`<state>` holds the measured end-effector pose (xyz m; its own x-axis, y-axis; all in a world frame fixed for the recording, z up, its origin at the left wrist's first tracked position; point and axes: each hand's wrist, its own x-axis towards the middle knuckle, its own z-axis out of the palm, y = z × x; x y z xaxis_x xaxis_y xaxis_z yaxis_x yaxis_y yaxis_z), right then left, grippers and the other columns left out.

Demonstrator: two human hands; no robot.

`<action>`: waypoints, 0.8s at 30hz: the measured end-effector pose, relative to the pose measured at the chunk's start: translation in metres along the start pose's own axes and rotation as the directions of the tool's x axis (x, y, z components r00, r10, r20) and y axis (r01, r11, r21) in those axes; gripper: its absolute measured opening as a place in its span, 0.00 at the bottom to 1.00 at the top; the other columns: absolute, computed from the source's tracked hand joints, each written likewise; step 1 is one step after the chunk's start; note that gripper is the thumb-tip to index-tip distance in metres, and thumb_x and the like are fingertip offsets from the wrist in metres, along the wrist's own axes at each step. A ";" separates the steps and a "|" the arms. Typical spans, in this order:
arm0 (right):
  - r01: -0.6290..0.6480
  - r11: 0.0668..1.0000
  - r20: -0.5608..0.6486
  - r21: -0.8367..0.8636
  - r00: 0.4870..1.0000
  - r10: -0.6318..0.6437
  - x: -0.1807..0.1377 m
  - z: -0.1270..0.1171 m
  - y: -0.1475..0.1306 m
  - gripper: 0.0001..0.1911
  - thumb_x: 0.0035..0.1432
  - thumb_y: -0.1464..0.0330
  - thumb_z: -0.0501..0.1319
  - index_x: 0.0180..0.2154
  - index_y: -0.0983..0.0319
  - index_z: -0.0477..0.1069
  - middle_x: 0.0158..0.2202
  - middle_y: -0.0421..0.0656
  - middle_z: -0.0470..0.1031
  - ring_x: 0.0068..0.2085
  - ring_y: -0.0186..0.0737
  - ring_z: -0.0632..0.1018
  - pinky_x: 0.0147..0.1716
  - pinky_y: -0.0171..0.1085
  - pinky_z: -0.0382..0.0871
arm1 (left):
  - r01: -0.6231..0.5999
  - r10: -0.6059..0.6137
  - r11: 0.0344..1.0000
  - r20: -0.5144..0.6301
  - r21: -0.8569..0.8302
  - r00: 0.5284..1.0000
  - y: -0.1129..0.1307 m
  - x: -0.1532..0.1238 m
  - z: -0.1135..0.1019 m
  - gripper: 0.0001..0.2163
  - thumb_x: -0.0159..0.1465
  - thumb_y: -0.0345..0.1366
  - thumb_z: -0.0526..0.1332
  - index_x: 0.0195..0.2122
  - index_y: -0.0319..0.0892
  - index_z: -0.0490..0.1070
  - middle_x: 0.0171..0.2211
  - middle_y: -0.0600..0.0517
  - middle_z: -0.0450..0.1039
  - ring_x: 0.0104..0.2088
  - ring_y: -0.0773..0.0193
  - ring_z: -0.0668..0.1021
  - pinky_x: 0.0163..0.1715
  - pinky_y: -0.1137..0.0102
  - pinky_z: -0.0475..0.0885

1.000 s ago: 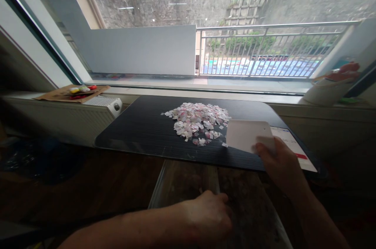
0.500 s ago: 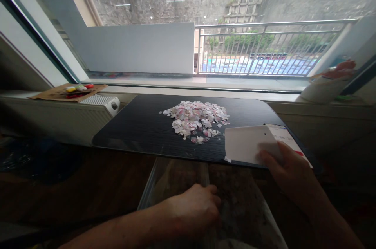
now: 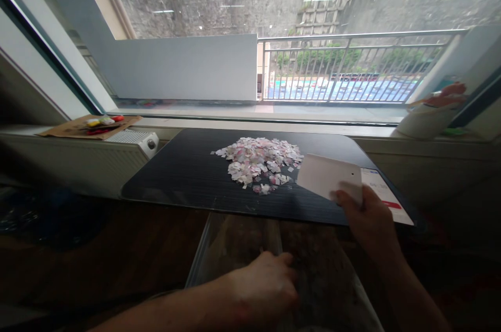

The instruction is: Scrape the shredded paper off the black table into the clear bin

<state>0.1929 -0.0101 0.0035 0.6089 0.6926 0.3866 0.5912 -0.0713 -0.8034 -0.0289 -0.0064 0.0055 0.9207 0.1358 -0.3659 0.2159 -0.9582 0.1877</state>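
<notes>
My right hand [image 3: 370, 220] grips a flat white plastic scraper [image 3: 329, 175] with a small hole, held over the right part of the dark table [image 3: 168, 175]. The scraper's far edge is close to a heap of small white and pink paper scraps [image 3: 262, 157] in the middle of the tabletop. Behind the hand, a white sheet with a red band [image 3: 393, 205] lies at the table's right edge. Below the front edge, my left hand [image 3: 270, 282] is closed with its fingers curled, over a see-through container [image 3: 230, 243]; what it holds is hidden.
A radiator [image 3: 86, 159] stands left of the table, with brown cardboard [image 3: 58, 126] and small colourful items above it. A white container [image 3: 418, 123] stands on the sill at the right. Behind the table is a wide window. A dark plastic bag [image 3: 58, 217] lies on the floor at left.
The scraper has lifted and shifted away from the table's front edge, its tip turning toward the heap. A small scrap at the front edge is gone from there. My left hand stays nearly in place.
</notes>
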 end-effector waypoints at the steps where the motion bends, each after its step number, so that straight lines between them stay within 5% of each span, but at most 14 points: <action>1: -0.025 0.999 0.015 0.030 1.000 0.025 -0.001 0.005 0.003 0.14 0.55 0.55 0.63 0.35 0.58 0.73 0.31 0.43 0.81 0.33 0.46 0.79 0.34 0.40 0.73 | -0.015 0.015 1.000 -0.006 0.004 1.000 0.001 0.002 0.001 0.06 0.62 0.30 0.62 0.26 0.39 0.71 0.32 0.48 0.74 0.40 0.56 0.72 0.18 0.66 0.54; 7: -0.022 0.995 0.183 0.096 0.983 0.004 -0.010 0.008 0.014 0.12 0.53 0.57 0.66 0.31 0.58 0.72 0.28 0.41 0.80 0.30 0.44 0.79 0.31 0.39 0.73 | -0.049 0.049 0.998 0.002 -0.035 0.999 -0.001 0.008 -0.001 0.02 0.57 0.28 0.64 0.29 0.40 0.76 0.30 0.47 0.75 0.40 0.54 0.74 0.16 0.65 0.55; 14: -0.030 0.992 0.195 0.127 0.981 0.005 -0.008 0.013 0.014 0.13 0.51 0.56 0.66 0.31 0.58 0.72 0.28 0.42 0.80 0.31 0.45 0.80 0.31 0.40 0.74 | -0.066 0.067 0.997 0.057 -0.032 0.996 -0.001 0.012 -0.012 0.04 0.57 0.27 0.63 0.32 0.39 0.77 0.32 0.48 0.76 0.42 0.54 0.75 0.16 0.67 0.57; 24: -0.105 0.974 0.315 0.199 0.948 0.038 -0.040 0.004 -0.002 0.12 0.51 0.55 0.65 0.29 0.57 0.73 0.22 0.38 0.77 0.25 0.41 0.77 0.23 0.36 0.72 | -0.062 0.062 0.998 -0.008 -0.030 0.998 -0.002 0.014 -0.006 0.05 0.60 0.28 0.62 0.34 0.40 0.78 0.37 0.48 0.77 0.43 0.56 0.75 0.17 0.68 0.57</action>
<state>0.1654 -0.0345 -0.0120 0.4339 0.8800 0.1933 0.4069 0.0001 -0.9135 -0.0141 -0.0012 0.0050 0.9349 0.0786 -0.3461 0.1683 -0.9567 0.2375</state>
